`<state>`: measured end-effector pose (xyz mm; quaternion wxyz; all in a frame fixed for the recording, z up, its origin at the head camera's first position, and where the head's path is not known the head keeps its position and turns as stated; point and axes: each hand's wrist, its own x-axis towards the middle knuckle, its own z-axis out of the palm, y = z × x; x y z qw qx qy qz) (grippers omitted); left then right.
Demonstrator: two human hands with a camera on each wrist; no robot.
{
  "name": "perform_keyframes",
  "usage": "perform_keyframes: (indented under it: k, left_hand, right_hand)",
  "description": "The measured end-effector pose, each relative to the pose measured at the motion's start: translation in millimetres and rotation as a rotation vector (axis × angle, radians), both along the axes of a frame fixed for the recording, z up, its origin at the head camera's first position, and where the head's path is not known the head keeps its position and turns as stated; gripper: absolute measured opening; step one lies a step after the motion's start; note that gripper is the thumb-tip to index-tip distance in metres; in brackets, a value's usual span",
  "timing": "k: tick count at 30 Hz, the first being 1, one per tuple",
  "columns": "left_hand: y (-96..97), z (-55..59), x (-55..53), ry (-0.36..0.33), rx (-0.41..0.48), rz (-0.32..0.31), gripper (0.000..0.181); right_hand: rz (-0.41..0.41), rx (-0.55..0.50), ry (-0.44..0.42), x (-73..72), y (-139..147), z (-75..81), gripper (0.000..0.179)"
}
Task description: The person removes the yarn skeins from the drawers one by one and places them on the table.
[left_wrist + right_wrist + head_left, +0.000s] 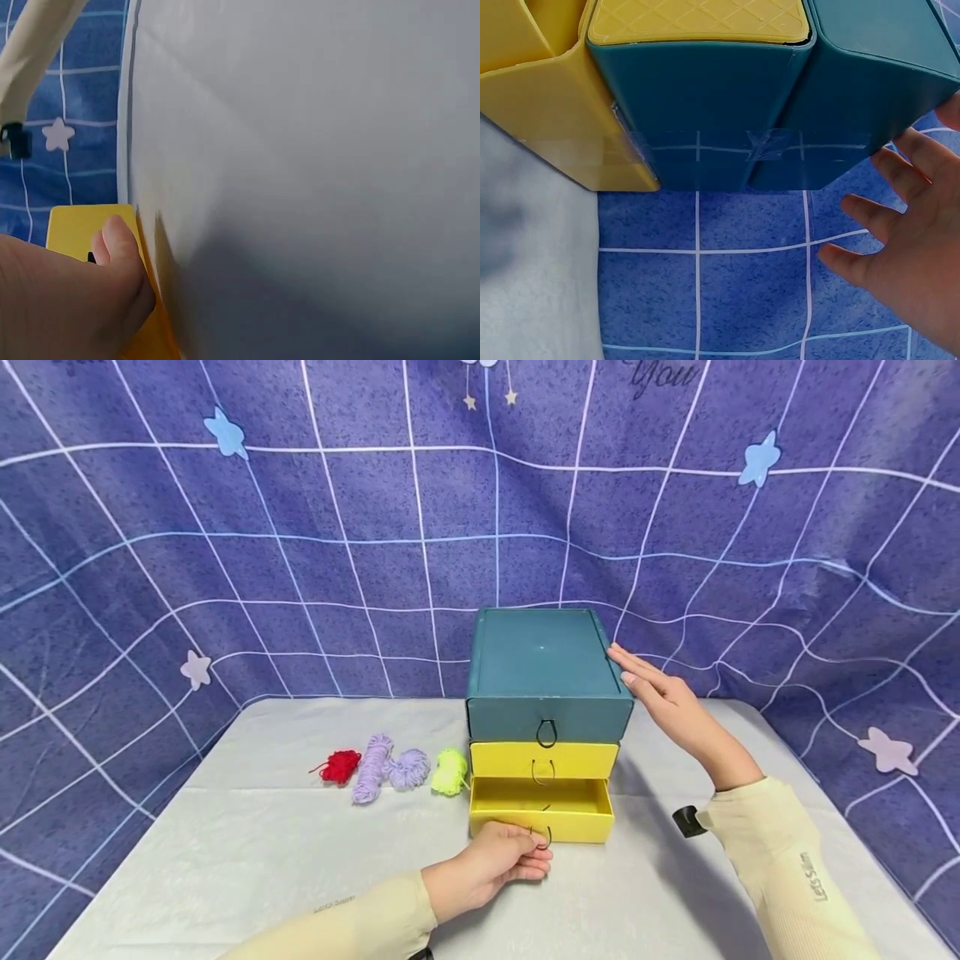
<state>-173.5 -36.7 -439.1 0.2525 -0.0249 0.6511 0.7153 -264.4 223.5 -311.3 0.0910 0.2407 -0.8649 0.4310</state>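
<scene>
A small drawer unit (551, 660) stands on the table, teal on top with yellow drawer fronts below. Its bottom yellow drawer (585, 828) is pulled out, and bare yellow inside shows. At that drawer's front, my left hand (495, 864) pinches the black loop pull (548, 837); in the left wrist view the fingers partly hide the yellow front (82, 225). My right hand (667, 702) rests with straight fingers against the upper right side of the unit. From the right wrist, spread fingers (855, 262) show beside the teal top section (870, 75).
Left of the unit lie a red yarn bundle (341, 767), a long lilac skein (372, 768), a round lilac yarn ball (408, 769) and a neon yellow-green yarn bundle (449, 772). Behind the white-covered table (247, 843) hangs a blue grid-patterned cloth (360, 568).
</scene>
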Motion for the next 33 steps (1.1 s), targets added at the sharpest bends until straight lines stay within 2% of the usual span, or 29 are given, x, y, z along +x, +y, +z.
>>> perform_keyframes:
  k: [7,15,27,33]
  left_hand:
    - [3.1,-0.7,-19.3,0.045,0.008,0.030,0.021]
    - [5.3,0.9,-31.9,0.061,0.018,0.050,0.023]
    - [9.4,3.5,-38.2,0.064,0.001,0.081,0.023]
    - [8.5,3.4,-39.4,0.090,0.000,0.066,0.025]
  right_hand:
    - [-0.004,0.003,0.011,-1.7,0.3,0.8,0.044]
    - [-0.003,0.014,0.007,-0.6,-1.7,1.1,0.044]
    - [-0.006,-0.002,0.010,-0.1,-2.3,-1.9,0.043]
    - [-0.001,-0.009,0.017,-0.7,-1.7,-2.3,0.043]
